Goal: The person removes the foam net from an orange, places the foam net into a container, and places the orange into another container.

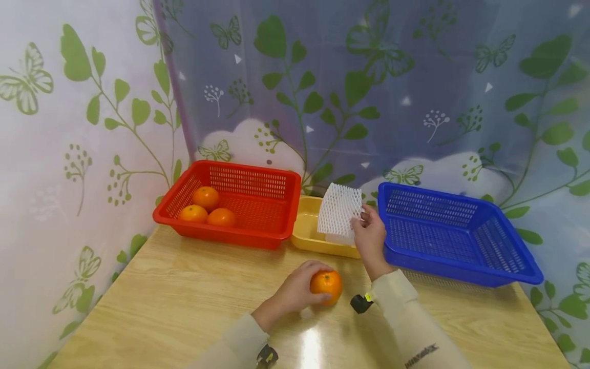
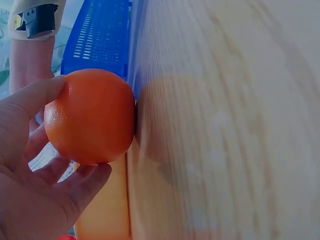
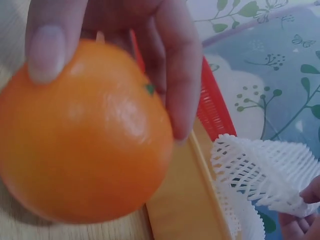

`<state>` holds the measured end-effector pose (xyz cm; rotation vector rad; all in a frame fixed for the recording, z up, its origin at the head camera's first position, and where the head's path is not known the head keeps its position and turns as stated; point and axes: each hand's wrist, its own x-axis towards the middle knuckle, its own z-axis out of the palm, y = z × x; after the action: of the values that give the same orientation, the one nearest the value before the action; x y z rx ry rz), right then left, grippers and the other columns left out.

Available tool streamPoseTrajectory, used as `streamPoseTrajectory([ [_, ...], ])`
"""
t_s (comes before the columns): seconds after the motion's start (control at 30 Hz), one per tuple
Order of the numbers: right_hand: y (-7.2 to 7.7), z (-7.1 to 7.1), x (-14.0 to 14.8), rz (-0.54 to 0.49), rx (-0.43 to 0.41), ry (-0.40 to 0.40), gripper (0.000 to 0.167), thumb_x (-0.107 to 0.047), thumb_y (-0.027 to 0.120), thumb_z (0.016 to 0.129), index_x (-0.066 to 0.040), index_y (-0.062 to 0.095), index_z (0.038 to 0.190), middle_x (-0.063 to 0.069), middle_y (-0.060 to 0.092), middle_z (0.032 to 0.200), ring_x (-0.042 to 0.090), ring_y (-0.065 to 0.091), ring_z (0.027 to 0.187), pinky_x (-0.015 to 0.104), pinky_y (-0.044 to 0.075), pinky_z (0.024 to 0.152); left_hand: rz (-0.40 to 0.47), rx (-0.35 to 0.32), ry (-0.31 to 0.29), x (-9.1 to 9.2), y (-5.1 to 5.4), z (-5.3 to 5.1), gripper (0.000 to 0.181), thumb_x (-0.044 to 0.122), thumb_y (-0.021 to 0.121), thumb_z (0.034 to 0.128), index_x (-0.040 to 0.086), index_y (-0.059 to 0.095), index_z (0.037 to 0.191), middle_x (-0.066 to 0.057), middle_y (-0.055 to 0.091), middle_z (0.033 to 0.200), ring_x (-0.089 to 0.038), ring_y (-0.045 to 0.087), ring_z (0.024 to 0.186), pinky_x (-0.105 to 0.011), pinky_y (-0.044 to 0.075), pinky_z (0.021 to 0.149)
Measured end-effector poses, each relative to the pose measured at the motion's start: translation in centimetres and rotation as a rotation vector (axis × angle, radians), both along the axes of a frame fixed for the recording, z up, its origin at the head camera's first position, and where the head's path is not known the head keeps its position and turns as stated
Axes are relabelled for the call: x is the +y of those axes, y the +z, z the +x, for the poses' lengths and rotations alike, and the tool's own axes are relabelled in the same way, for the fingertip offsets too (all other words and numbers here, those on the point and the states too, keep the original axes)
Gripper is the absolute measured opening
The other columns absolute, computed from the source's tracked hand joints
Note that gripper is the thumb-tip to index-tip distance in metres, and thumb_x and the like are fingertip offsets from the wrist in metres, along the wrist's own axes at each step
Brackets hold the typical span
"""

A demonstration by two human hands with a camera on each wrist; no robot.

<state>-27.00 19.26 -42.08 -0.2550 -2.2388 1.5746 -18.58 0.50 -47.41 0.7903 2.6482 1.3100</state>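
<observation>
On the table in front, my left hand (image 1: 299,289) grips an orange (image 1: 328,288) from its left side, thumb and fingers around it. In the left wrist view the same orange (image 2: 92,117) touches the tabletop. My right hand (image 1: 370,238) pinches the edge of a white foam net sleeve (image 1: 340,209) above the yellow tray (image 1: 306,243). The mesh of the sleeve (image 3: 265,172) shows in the right wrist view, with fingertips at its edge. Another piece of white foam netting (image 3: 245,215) lies below it, in the tray.
Left of the tray stands a red basket (image 1: 258,241) with three oranges (image 1: 206,198) in its left part. A blue basket (image 1: 461,269) stands on the right. All rest on a wooden table (image 1: 184,297) before a leaf-patterned cloth backdrop (image 1: 295,77).
</observation>
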Motion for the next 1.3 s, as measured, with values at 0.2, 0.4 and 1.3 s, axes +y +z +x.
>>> streamPoseTrajectory([
  [0.2, -0.5, -0.5, 0.2, 0.151, -0.019, -0.009, 0.054, 0.001, 0.054, 0.088, -0.007, 0.046, 0.141, 0.026, 0.060, 0.122, 0.035, 0.059, 0.102, 0.048, 0.051, 0.088, 0.010, 0.003, 0.012, -0.1, 0.1, 0.1, 0.052, 0.026, 0.081, 0.0802, 0.019, 0.060, 0.127, 0.000, 0.055, 0.129, -0.021, 0.054, 0.115, -0.042, 0.045, 0.099],
  [0.4, -0.7, -0.6, 0.3, 0.389, -0.019, 0.056, 0.057, 0.001, 0.053, 0.089, -0.004, 0.041, 0.144, 0.025, 0.051, 0.136, 0.039, 0.052, 0.119, 0.052, 0.043, 0.101, 0.020, 0.015, 0.020, -0.1, -0.1, 0.1, 0.051, 0.026, 0.081, 0.0804, 0.019, 0.061, 0.127, 0.000, 0.055, 0.128, -0.020, 0.055, 0.115, -0.041, 0.045, 0.099],
  [1.3, -0.5, -2.6, -0.3, 1.007, -0.164, 0.489, 0.052, -0.044, 0.041, 0.103, -0.006, 0.059, 0.133, 0.020, 0.054, 0.136, 0.038, 0.044, 0.130, 0.054, 0.029, 0.111, 0.011, -0.003, 0.010, -0.1, 0.0, 0.5, 0.051, 0.026, 0.080, 0.0820, 0.020, 0.059, 0.128, 0.002, 0.053, 0.129, -0.019, 0.053, 0.117, -0.041, 0.044, 0.101],
])
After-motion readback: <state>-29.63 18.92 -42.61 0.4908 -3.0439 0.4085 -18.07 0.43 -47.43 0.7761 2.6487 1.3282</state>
